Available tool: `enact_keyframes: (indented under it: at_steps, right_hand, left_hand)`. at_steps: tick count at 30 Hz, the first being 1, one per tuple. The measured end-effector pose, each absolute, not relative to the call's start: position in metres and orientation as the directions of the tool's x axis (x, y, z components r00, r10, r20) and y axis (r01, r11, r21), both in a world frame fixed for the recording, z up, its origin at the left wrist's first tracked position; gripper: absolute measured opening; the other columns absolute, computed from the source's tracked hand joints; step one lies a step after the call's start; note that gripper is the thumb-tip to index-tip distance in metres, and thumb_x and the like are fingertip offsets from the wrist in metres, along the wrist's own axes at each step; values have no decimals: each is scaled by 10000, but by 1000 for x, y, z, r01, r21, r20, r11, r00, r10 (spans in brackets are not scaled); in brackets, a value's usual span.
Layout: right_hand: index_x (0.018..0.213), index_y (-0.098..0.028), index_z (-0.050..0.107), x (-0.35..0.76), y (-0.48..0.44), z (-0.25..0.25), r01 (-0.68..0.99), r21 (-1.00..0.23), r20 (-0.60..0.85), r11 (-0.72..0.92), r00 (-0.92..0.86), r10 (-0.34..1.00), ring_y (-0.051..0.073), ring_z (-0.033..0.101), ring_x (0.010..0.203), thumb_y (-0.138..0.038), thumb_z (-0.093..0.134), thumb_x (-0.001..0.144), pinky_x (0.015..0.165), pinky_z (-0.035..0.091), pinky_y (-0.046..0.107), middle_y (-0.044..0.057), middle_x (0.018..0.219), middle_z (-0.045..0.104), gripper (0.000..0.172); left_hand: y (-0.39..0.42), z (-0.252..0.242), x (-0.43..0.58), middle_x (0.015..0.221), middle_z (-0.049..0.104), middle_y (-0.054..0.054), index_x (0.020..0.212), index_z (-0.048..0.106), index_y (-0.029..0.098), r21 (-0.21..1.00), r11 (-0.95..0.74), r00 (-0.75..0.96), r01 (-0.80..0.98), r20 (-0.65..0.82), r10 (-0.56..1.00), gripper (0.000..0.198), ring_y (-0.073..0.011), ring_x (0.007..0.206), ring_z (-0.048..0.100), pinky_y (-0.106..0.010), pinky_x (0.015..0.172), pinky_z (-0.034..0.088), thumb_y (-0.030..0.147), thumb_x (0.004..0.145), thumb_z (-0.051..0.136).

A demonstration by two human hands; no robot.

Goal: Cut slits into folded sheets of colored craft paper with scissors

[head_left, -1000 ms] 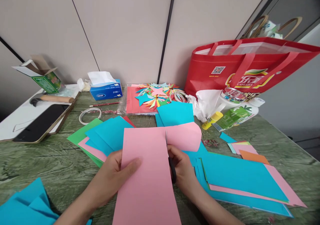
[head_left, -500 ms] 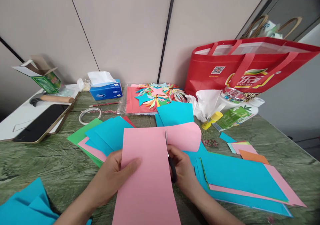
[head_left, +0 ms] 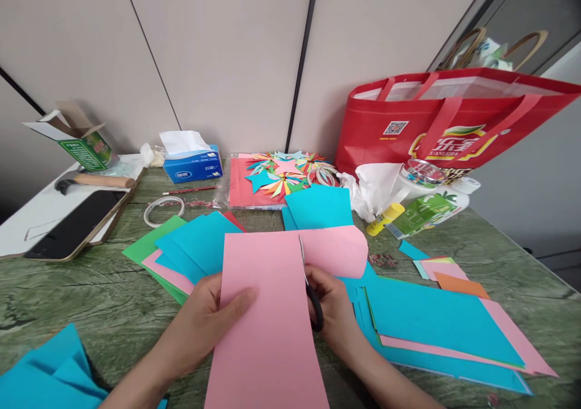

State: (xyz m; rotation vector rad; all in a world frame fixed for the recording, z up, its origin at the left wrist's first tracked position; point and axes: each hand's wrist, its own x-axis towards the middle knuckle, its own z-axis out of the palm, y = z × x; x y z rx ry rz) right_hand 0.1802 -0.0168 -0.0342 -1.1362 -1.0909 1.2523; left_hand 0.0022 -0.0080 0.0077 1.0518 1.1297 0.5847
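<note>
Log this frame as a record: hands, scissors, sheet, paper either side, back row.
left hand: grips pink sheet, thumb on top
right hand: holds scissors
scissors: black-handled, pointing away from the person
pink sheet: flap curls on its right
left paper fan: blue, green, pink
right paper stack: mostly blue, some pink
back row: blue tissue pack, paper stars, red bag

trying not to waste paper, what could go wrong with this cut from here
The scissors might stray off line, since the pink paper has a curled flap to their right. The right hand has fingers close beside the metal blades, so a slip might nick one.
</note>
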Motion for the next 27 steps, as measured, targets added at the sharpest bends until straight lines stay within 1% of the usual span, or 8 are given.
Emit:
enact_keyframes:
  at_steps: [4,8,12,16,20,22,24,27]
  right_hand:
    - [665,-174,620,181,-16,-34,-125,-992,-12,-11,7,1000,113,519,520,-216,657,598,488,395,210,-23,581,624,88]
    - [686,-179,609,184,-15,-35,-142,-990,6,5,-4,1000,119,530,561,-169,651,592,524,408,215,-24,621,626,103]
    - [675,-180,597,185,-15,-37,-134,-991,12,13,8,1000,107,507,550,-145,639,601,516,391,205,-33,603,608,92]
    - [652,-176,583,183,-16,-35,-101,-995,9,11,14,1000,107,489,539,-203,642,618,506,381,209,-35,576,583,73]
    - [607,-180,533,183,-16,-29,-77,-997,-11,-9,32,999,89,431,463,-299,654,637,434,349,194,-48,516,519,172]
    - [631,-188,519,184,-16,-26,-81,-996,-33,-32,14,999,92,426,445,-360,632,668,408,344,193,-45,506,505,209]
    - [694,-188,524,184,-17,-23,-93,-994,-49,-50,-19,999,103,452,462,-409,591,706,411,355,199,-28,539,525,231]
    - [807,-185,518,184,-20,-21,-139,-988,-54,-65,-84,995,110,495,506,-404,576,727,444,380,205,-8,629,563,241]
  left_hand:
    - [-8,8,2,718,680,-42,773,620,163,898,421,357,128,-438,825,238,-165,589,601,-233,482,445,393,736,568]
    - [-8,10,3,711,677,-46,752,607,158,893,417,370,166,-449,814,249,-161,579,593,-228,469,436,403,734,565]
    - [-8,12,4,736,677,-49,761,603,158,892,414,384,182,-452,806,250,-165,602,598,-231,484,439,403,739,558]
    - [-9,12,4,717,671,-49,755,600,153,892,418,381,171,-451,807,263,-164,589,593,-227,473,432,411,741,552]
    - [-7,9,3,671,663,-35,741,623,149,902,403,392,157,-431,813,256,-140,541,570,-206,445,412,399,730,570]
    - [-5,8,2,641,656,-25,720,630,151,907,401,344,132,-421,839,258,-133,524,561,-204,439,409,405,717,583]
    - [-2,7,2,630,651,-18,703,623,153,916,387,237,107,-402,884,272,-136,522,558,-214,443,416,423,708,584]
    - [1,7,2,596,624,-7,670,603,144,937,305,53,172,-318,947,301,-130,511,529,-217,436,403,443,694,588]
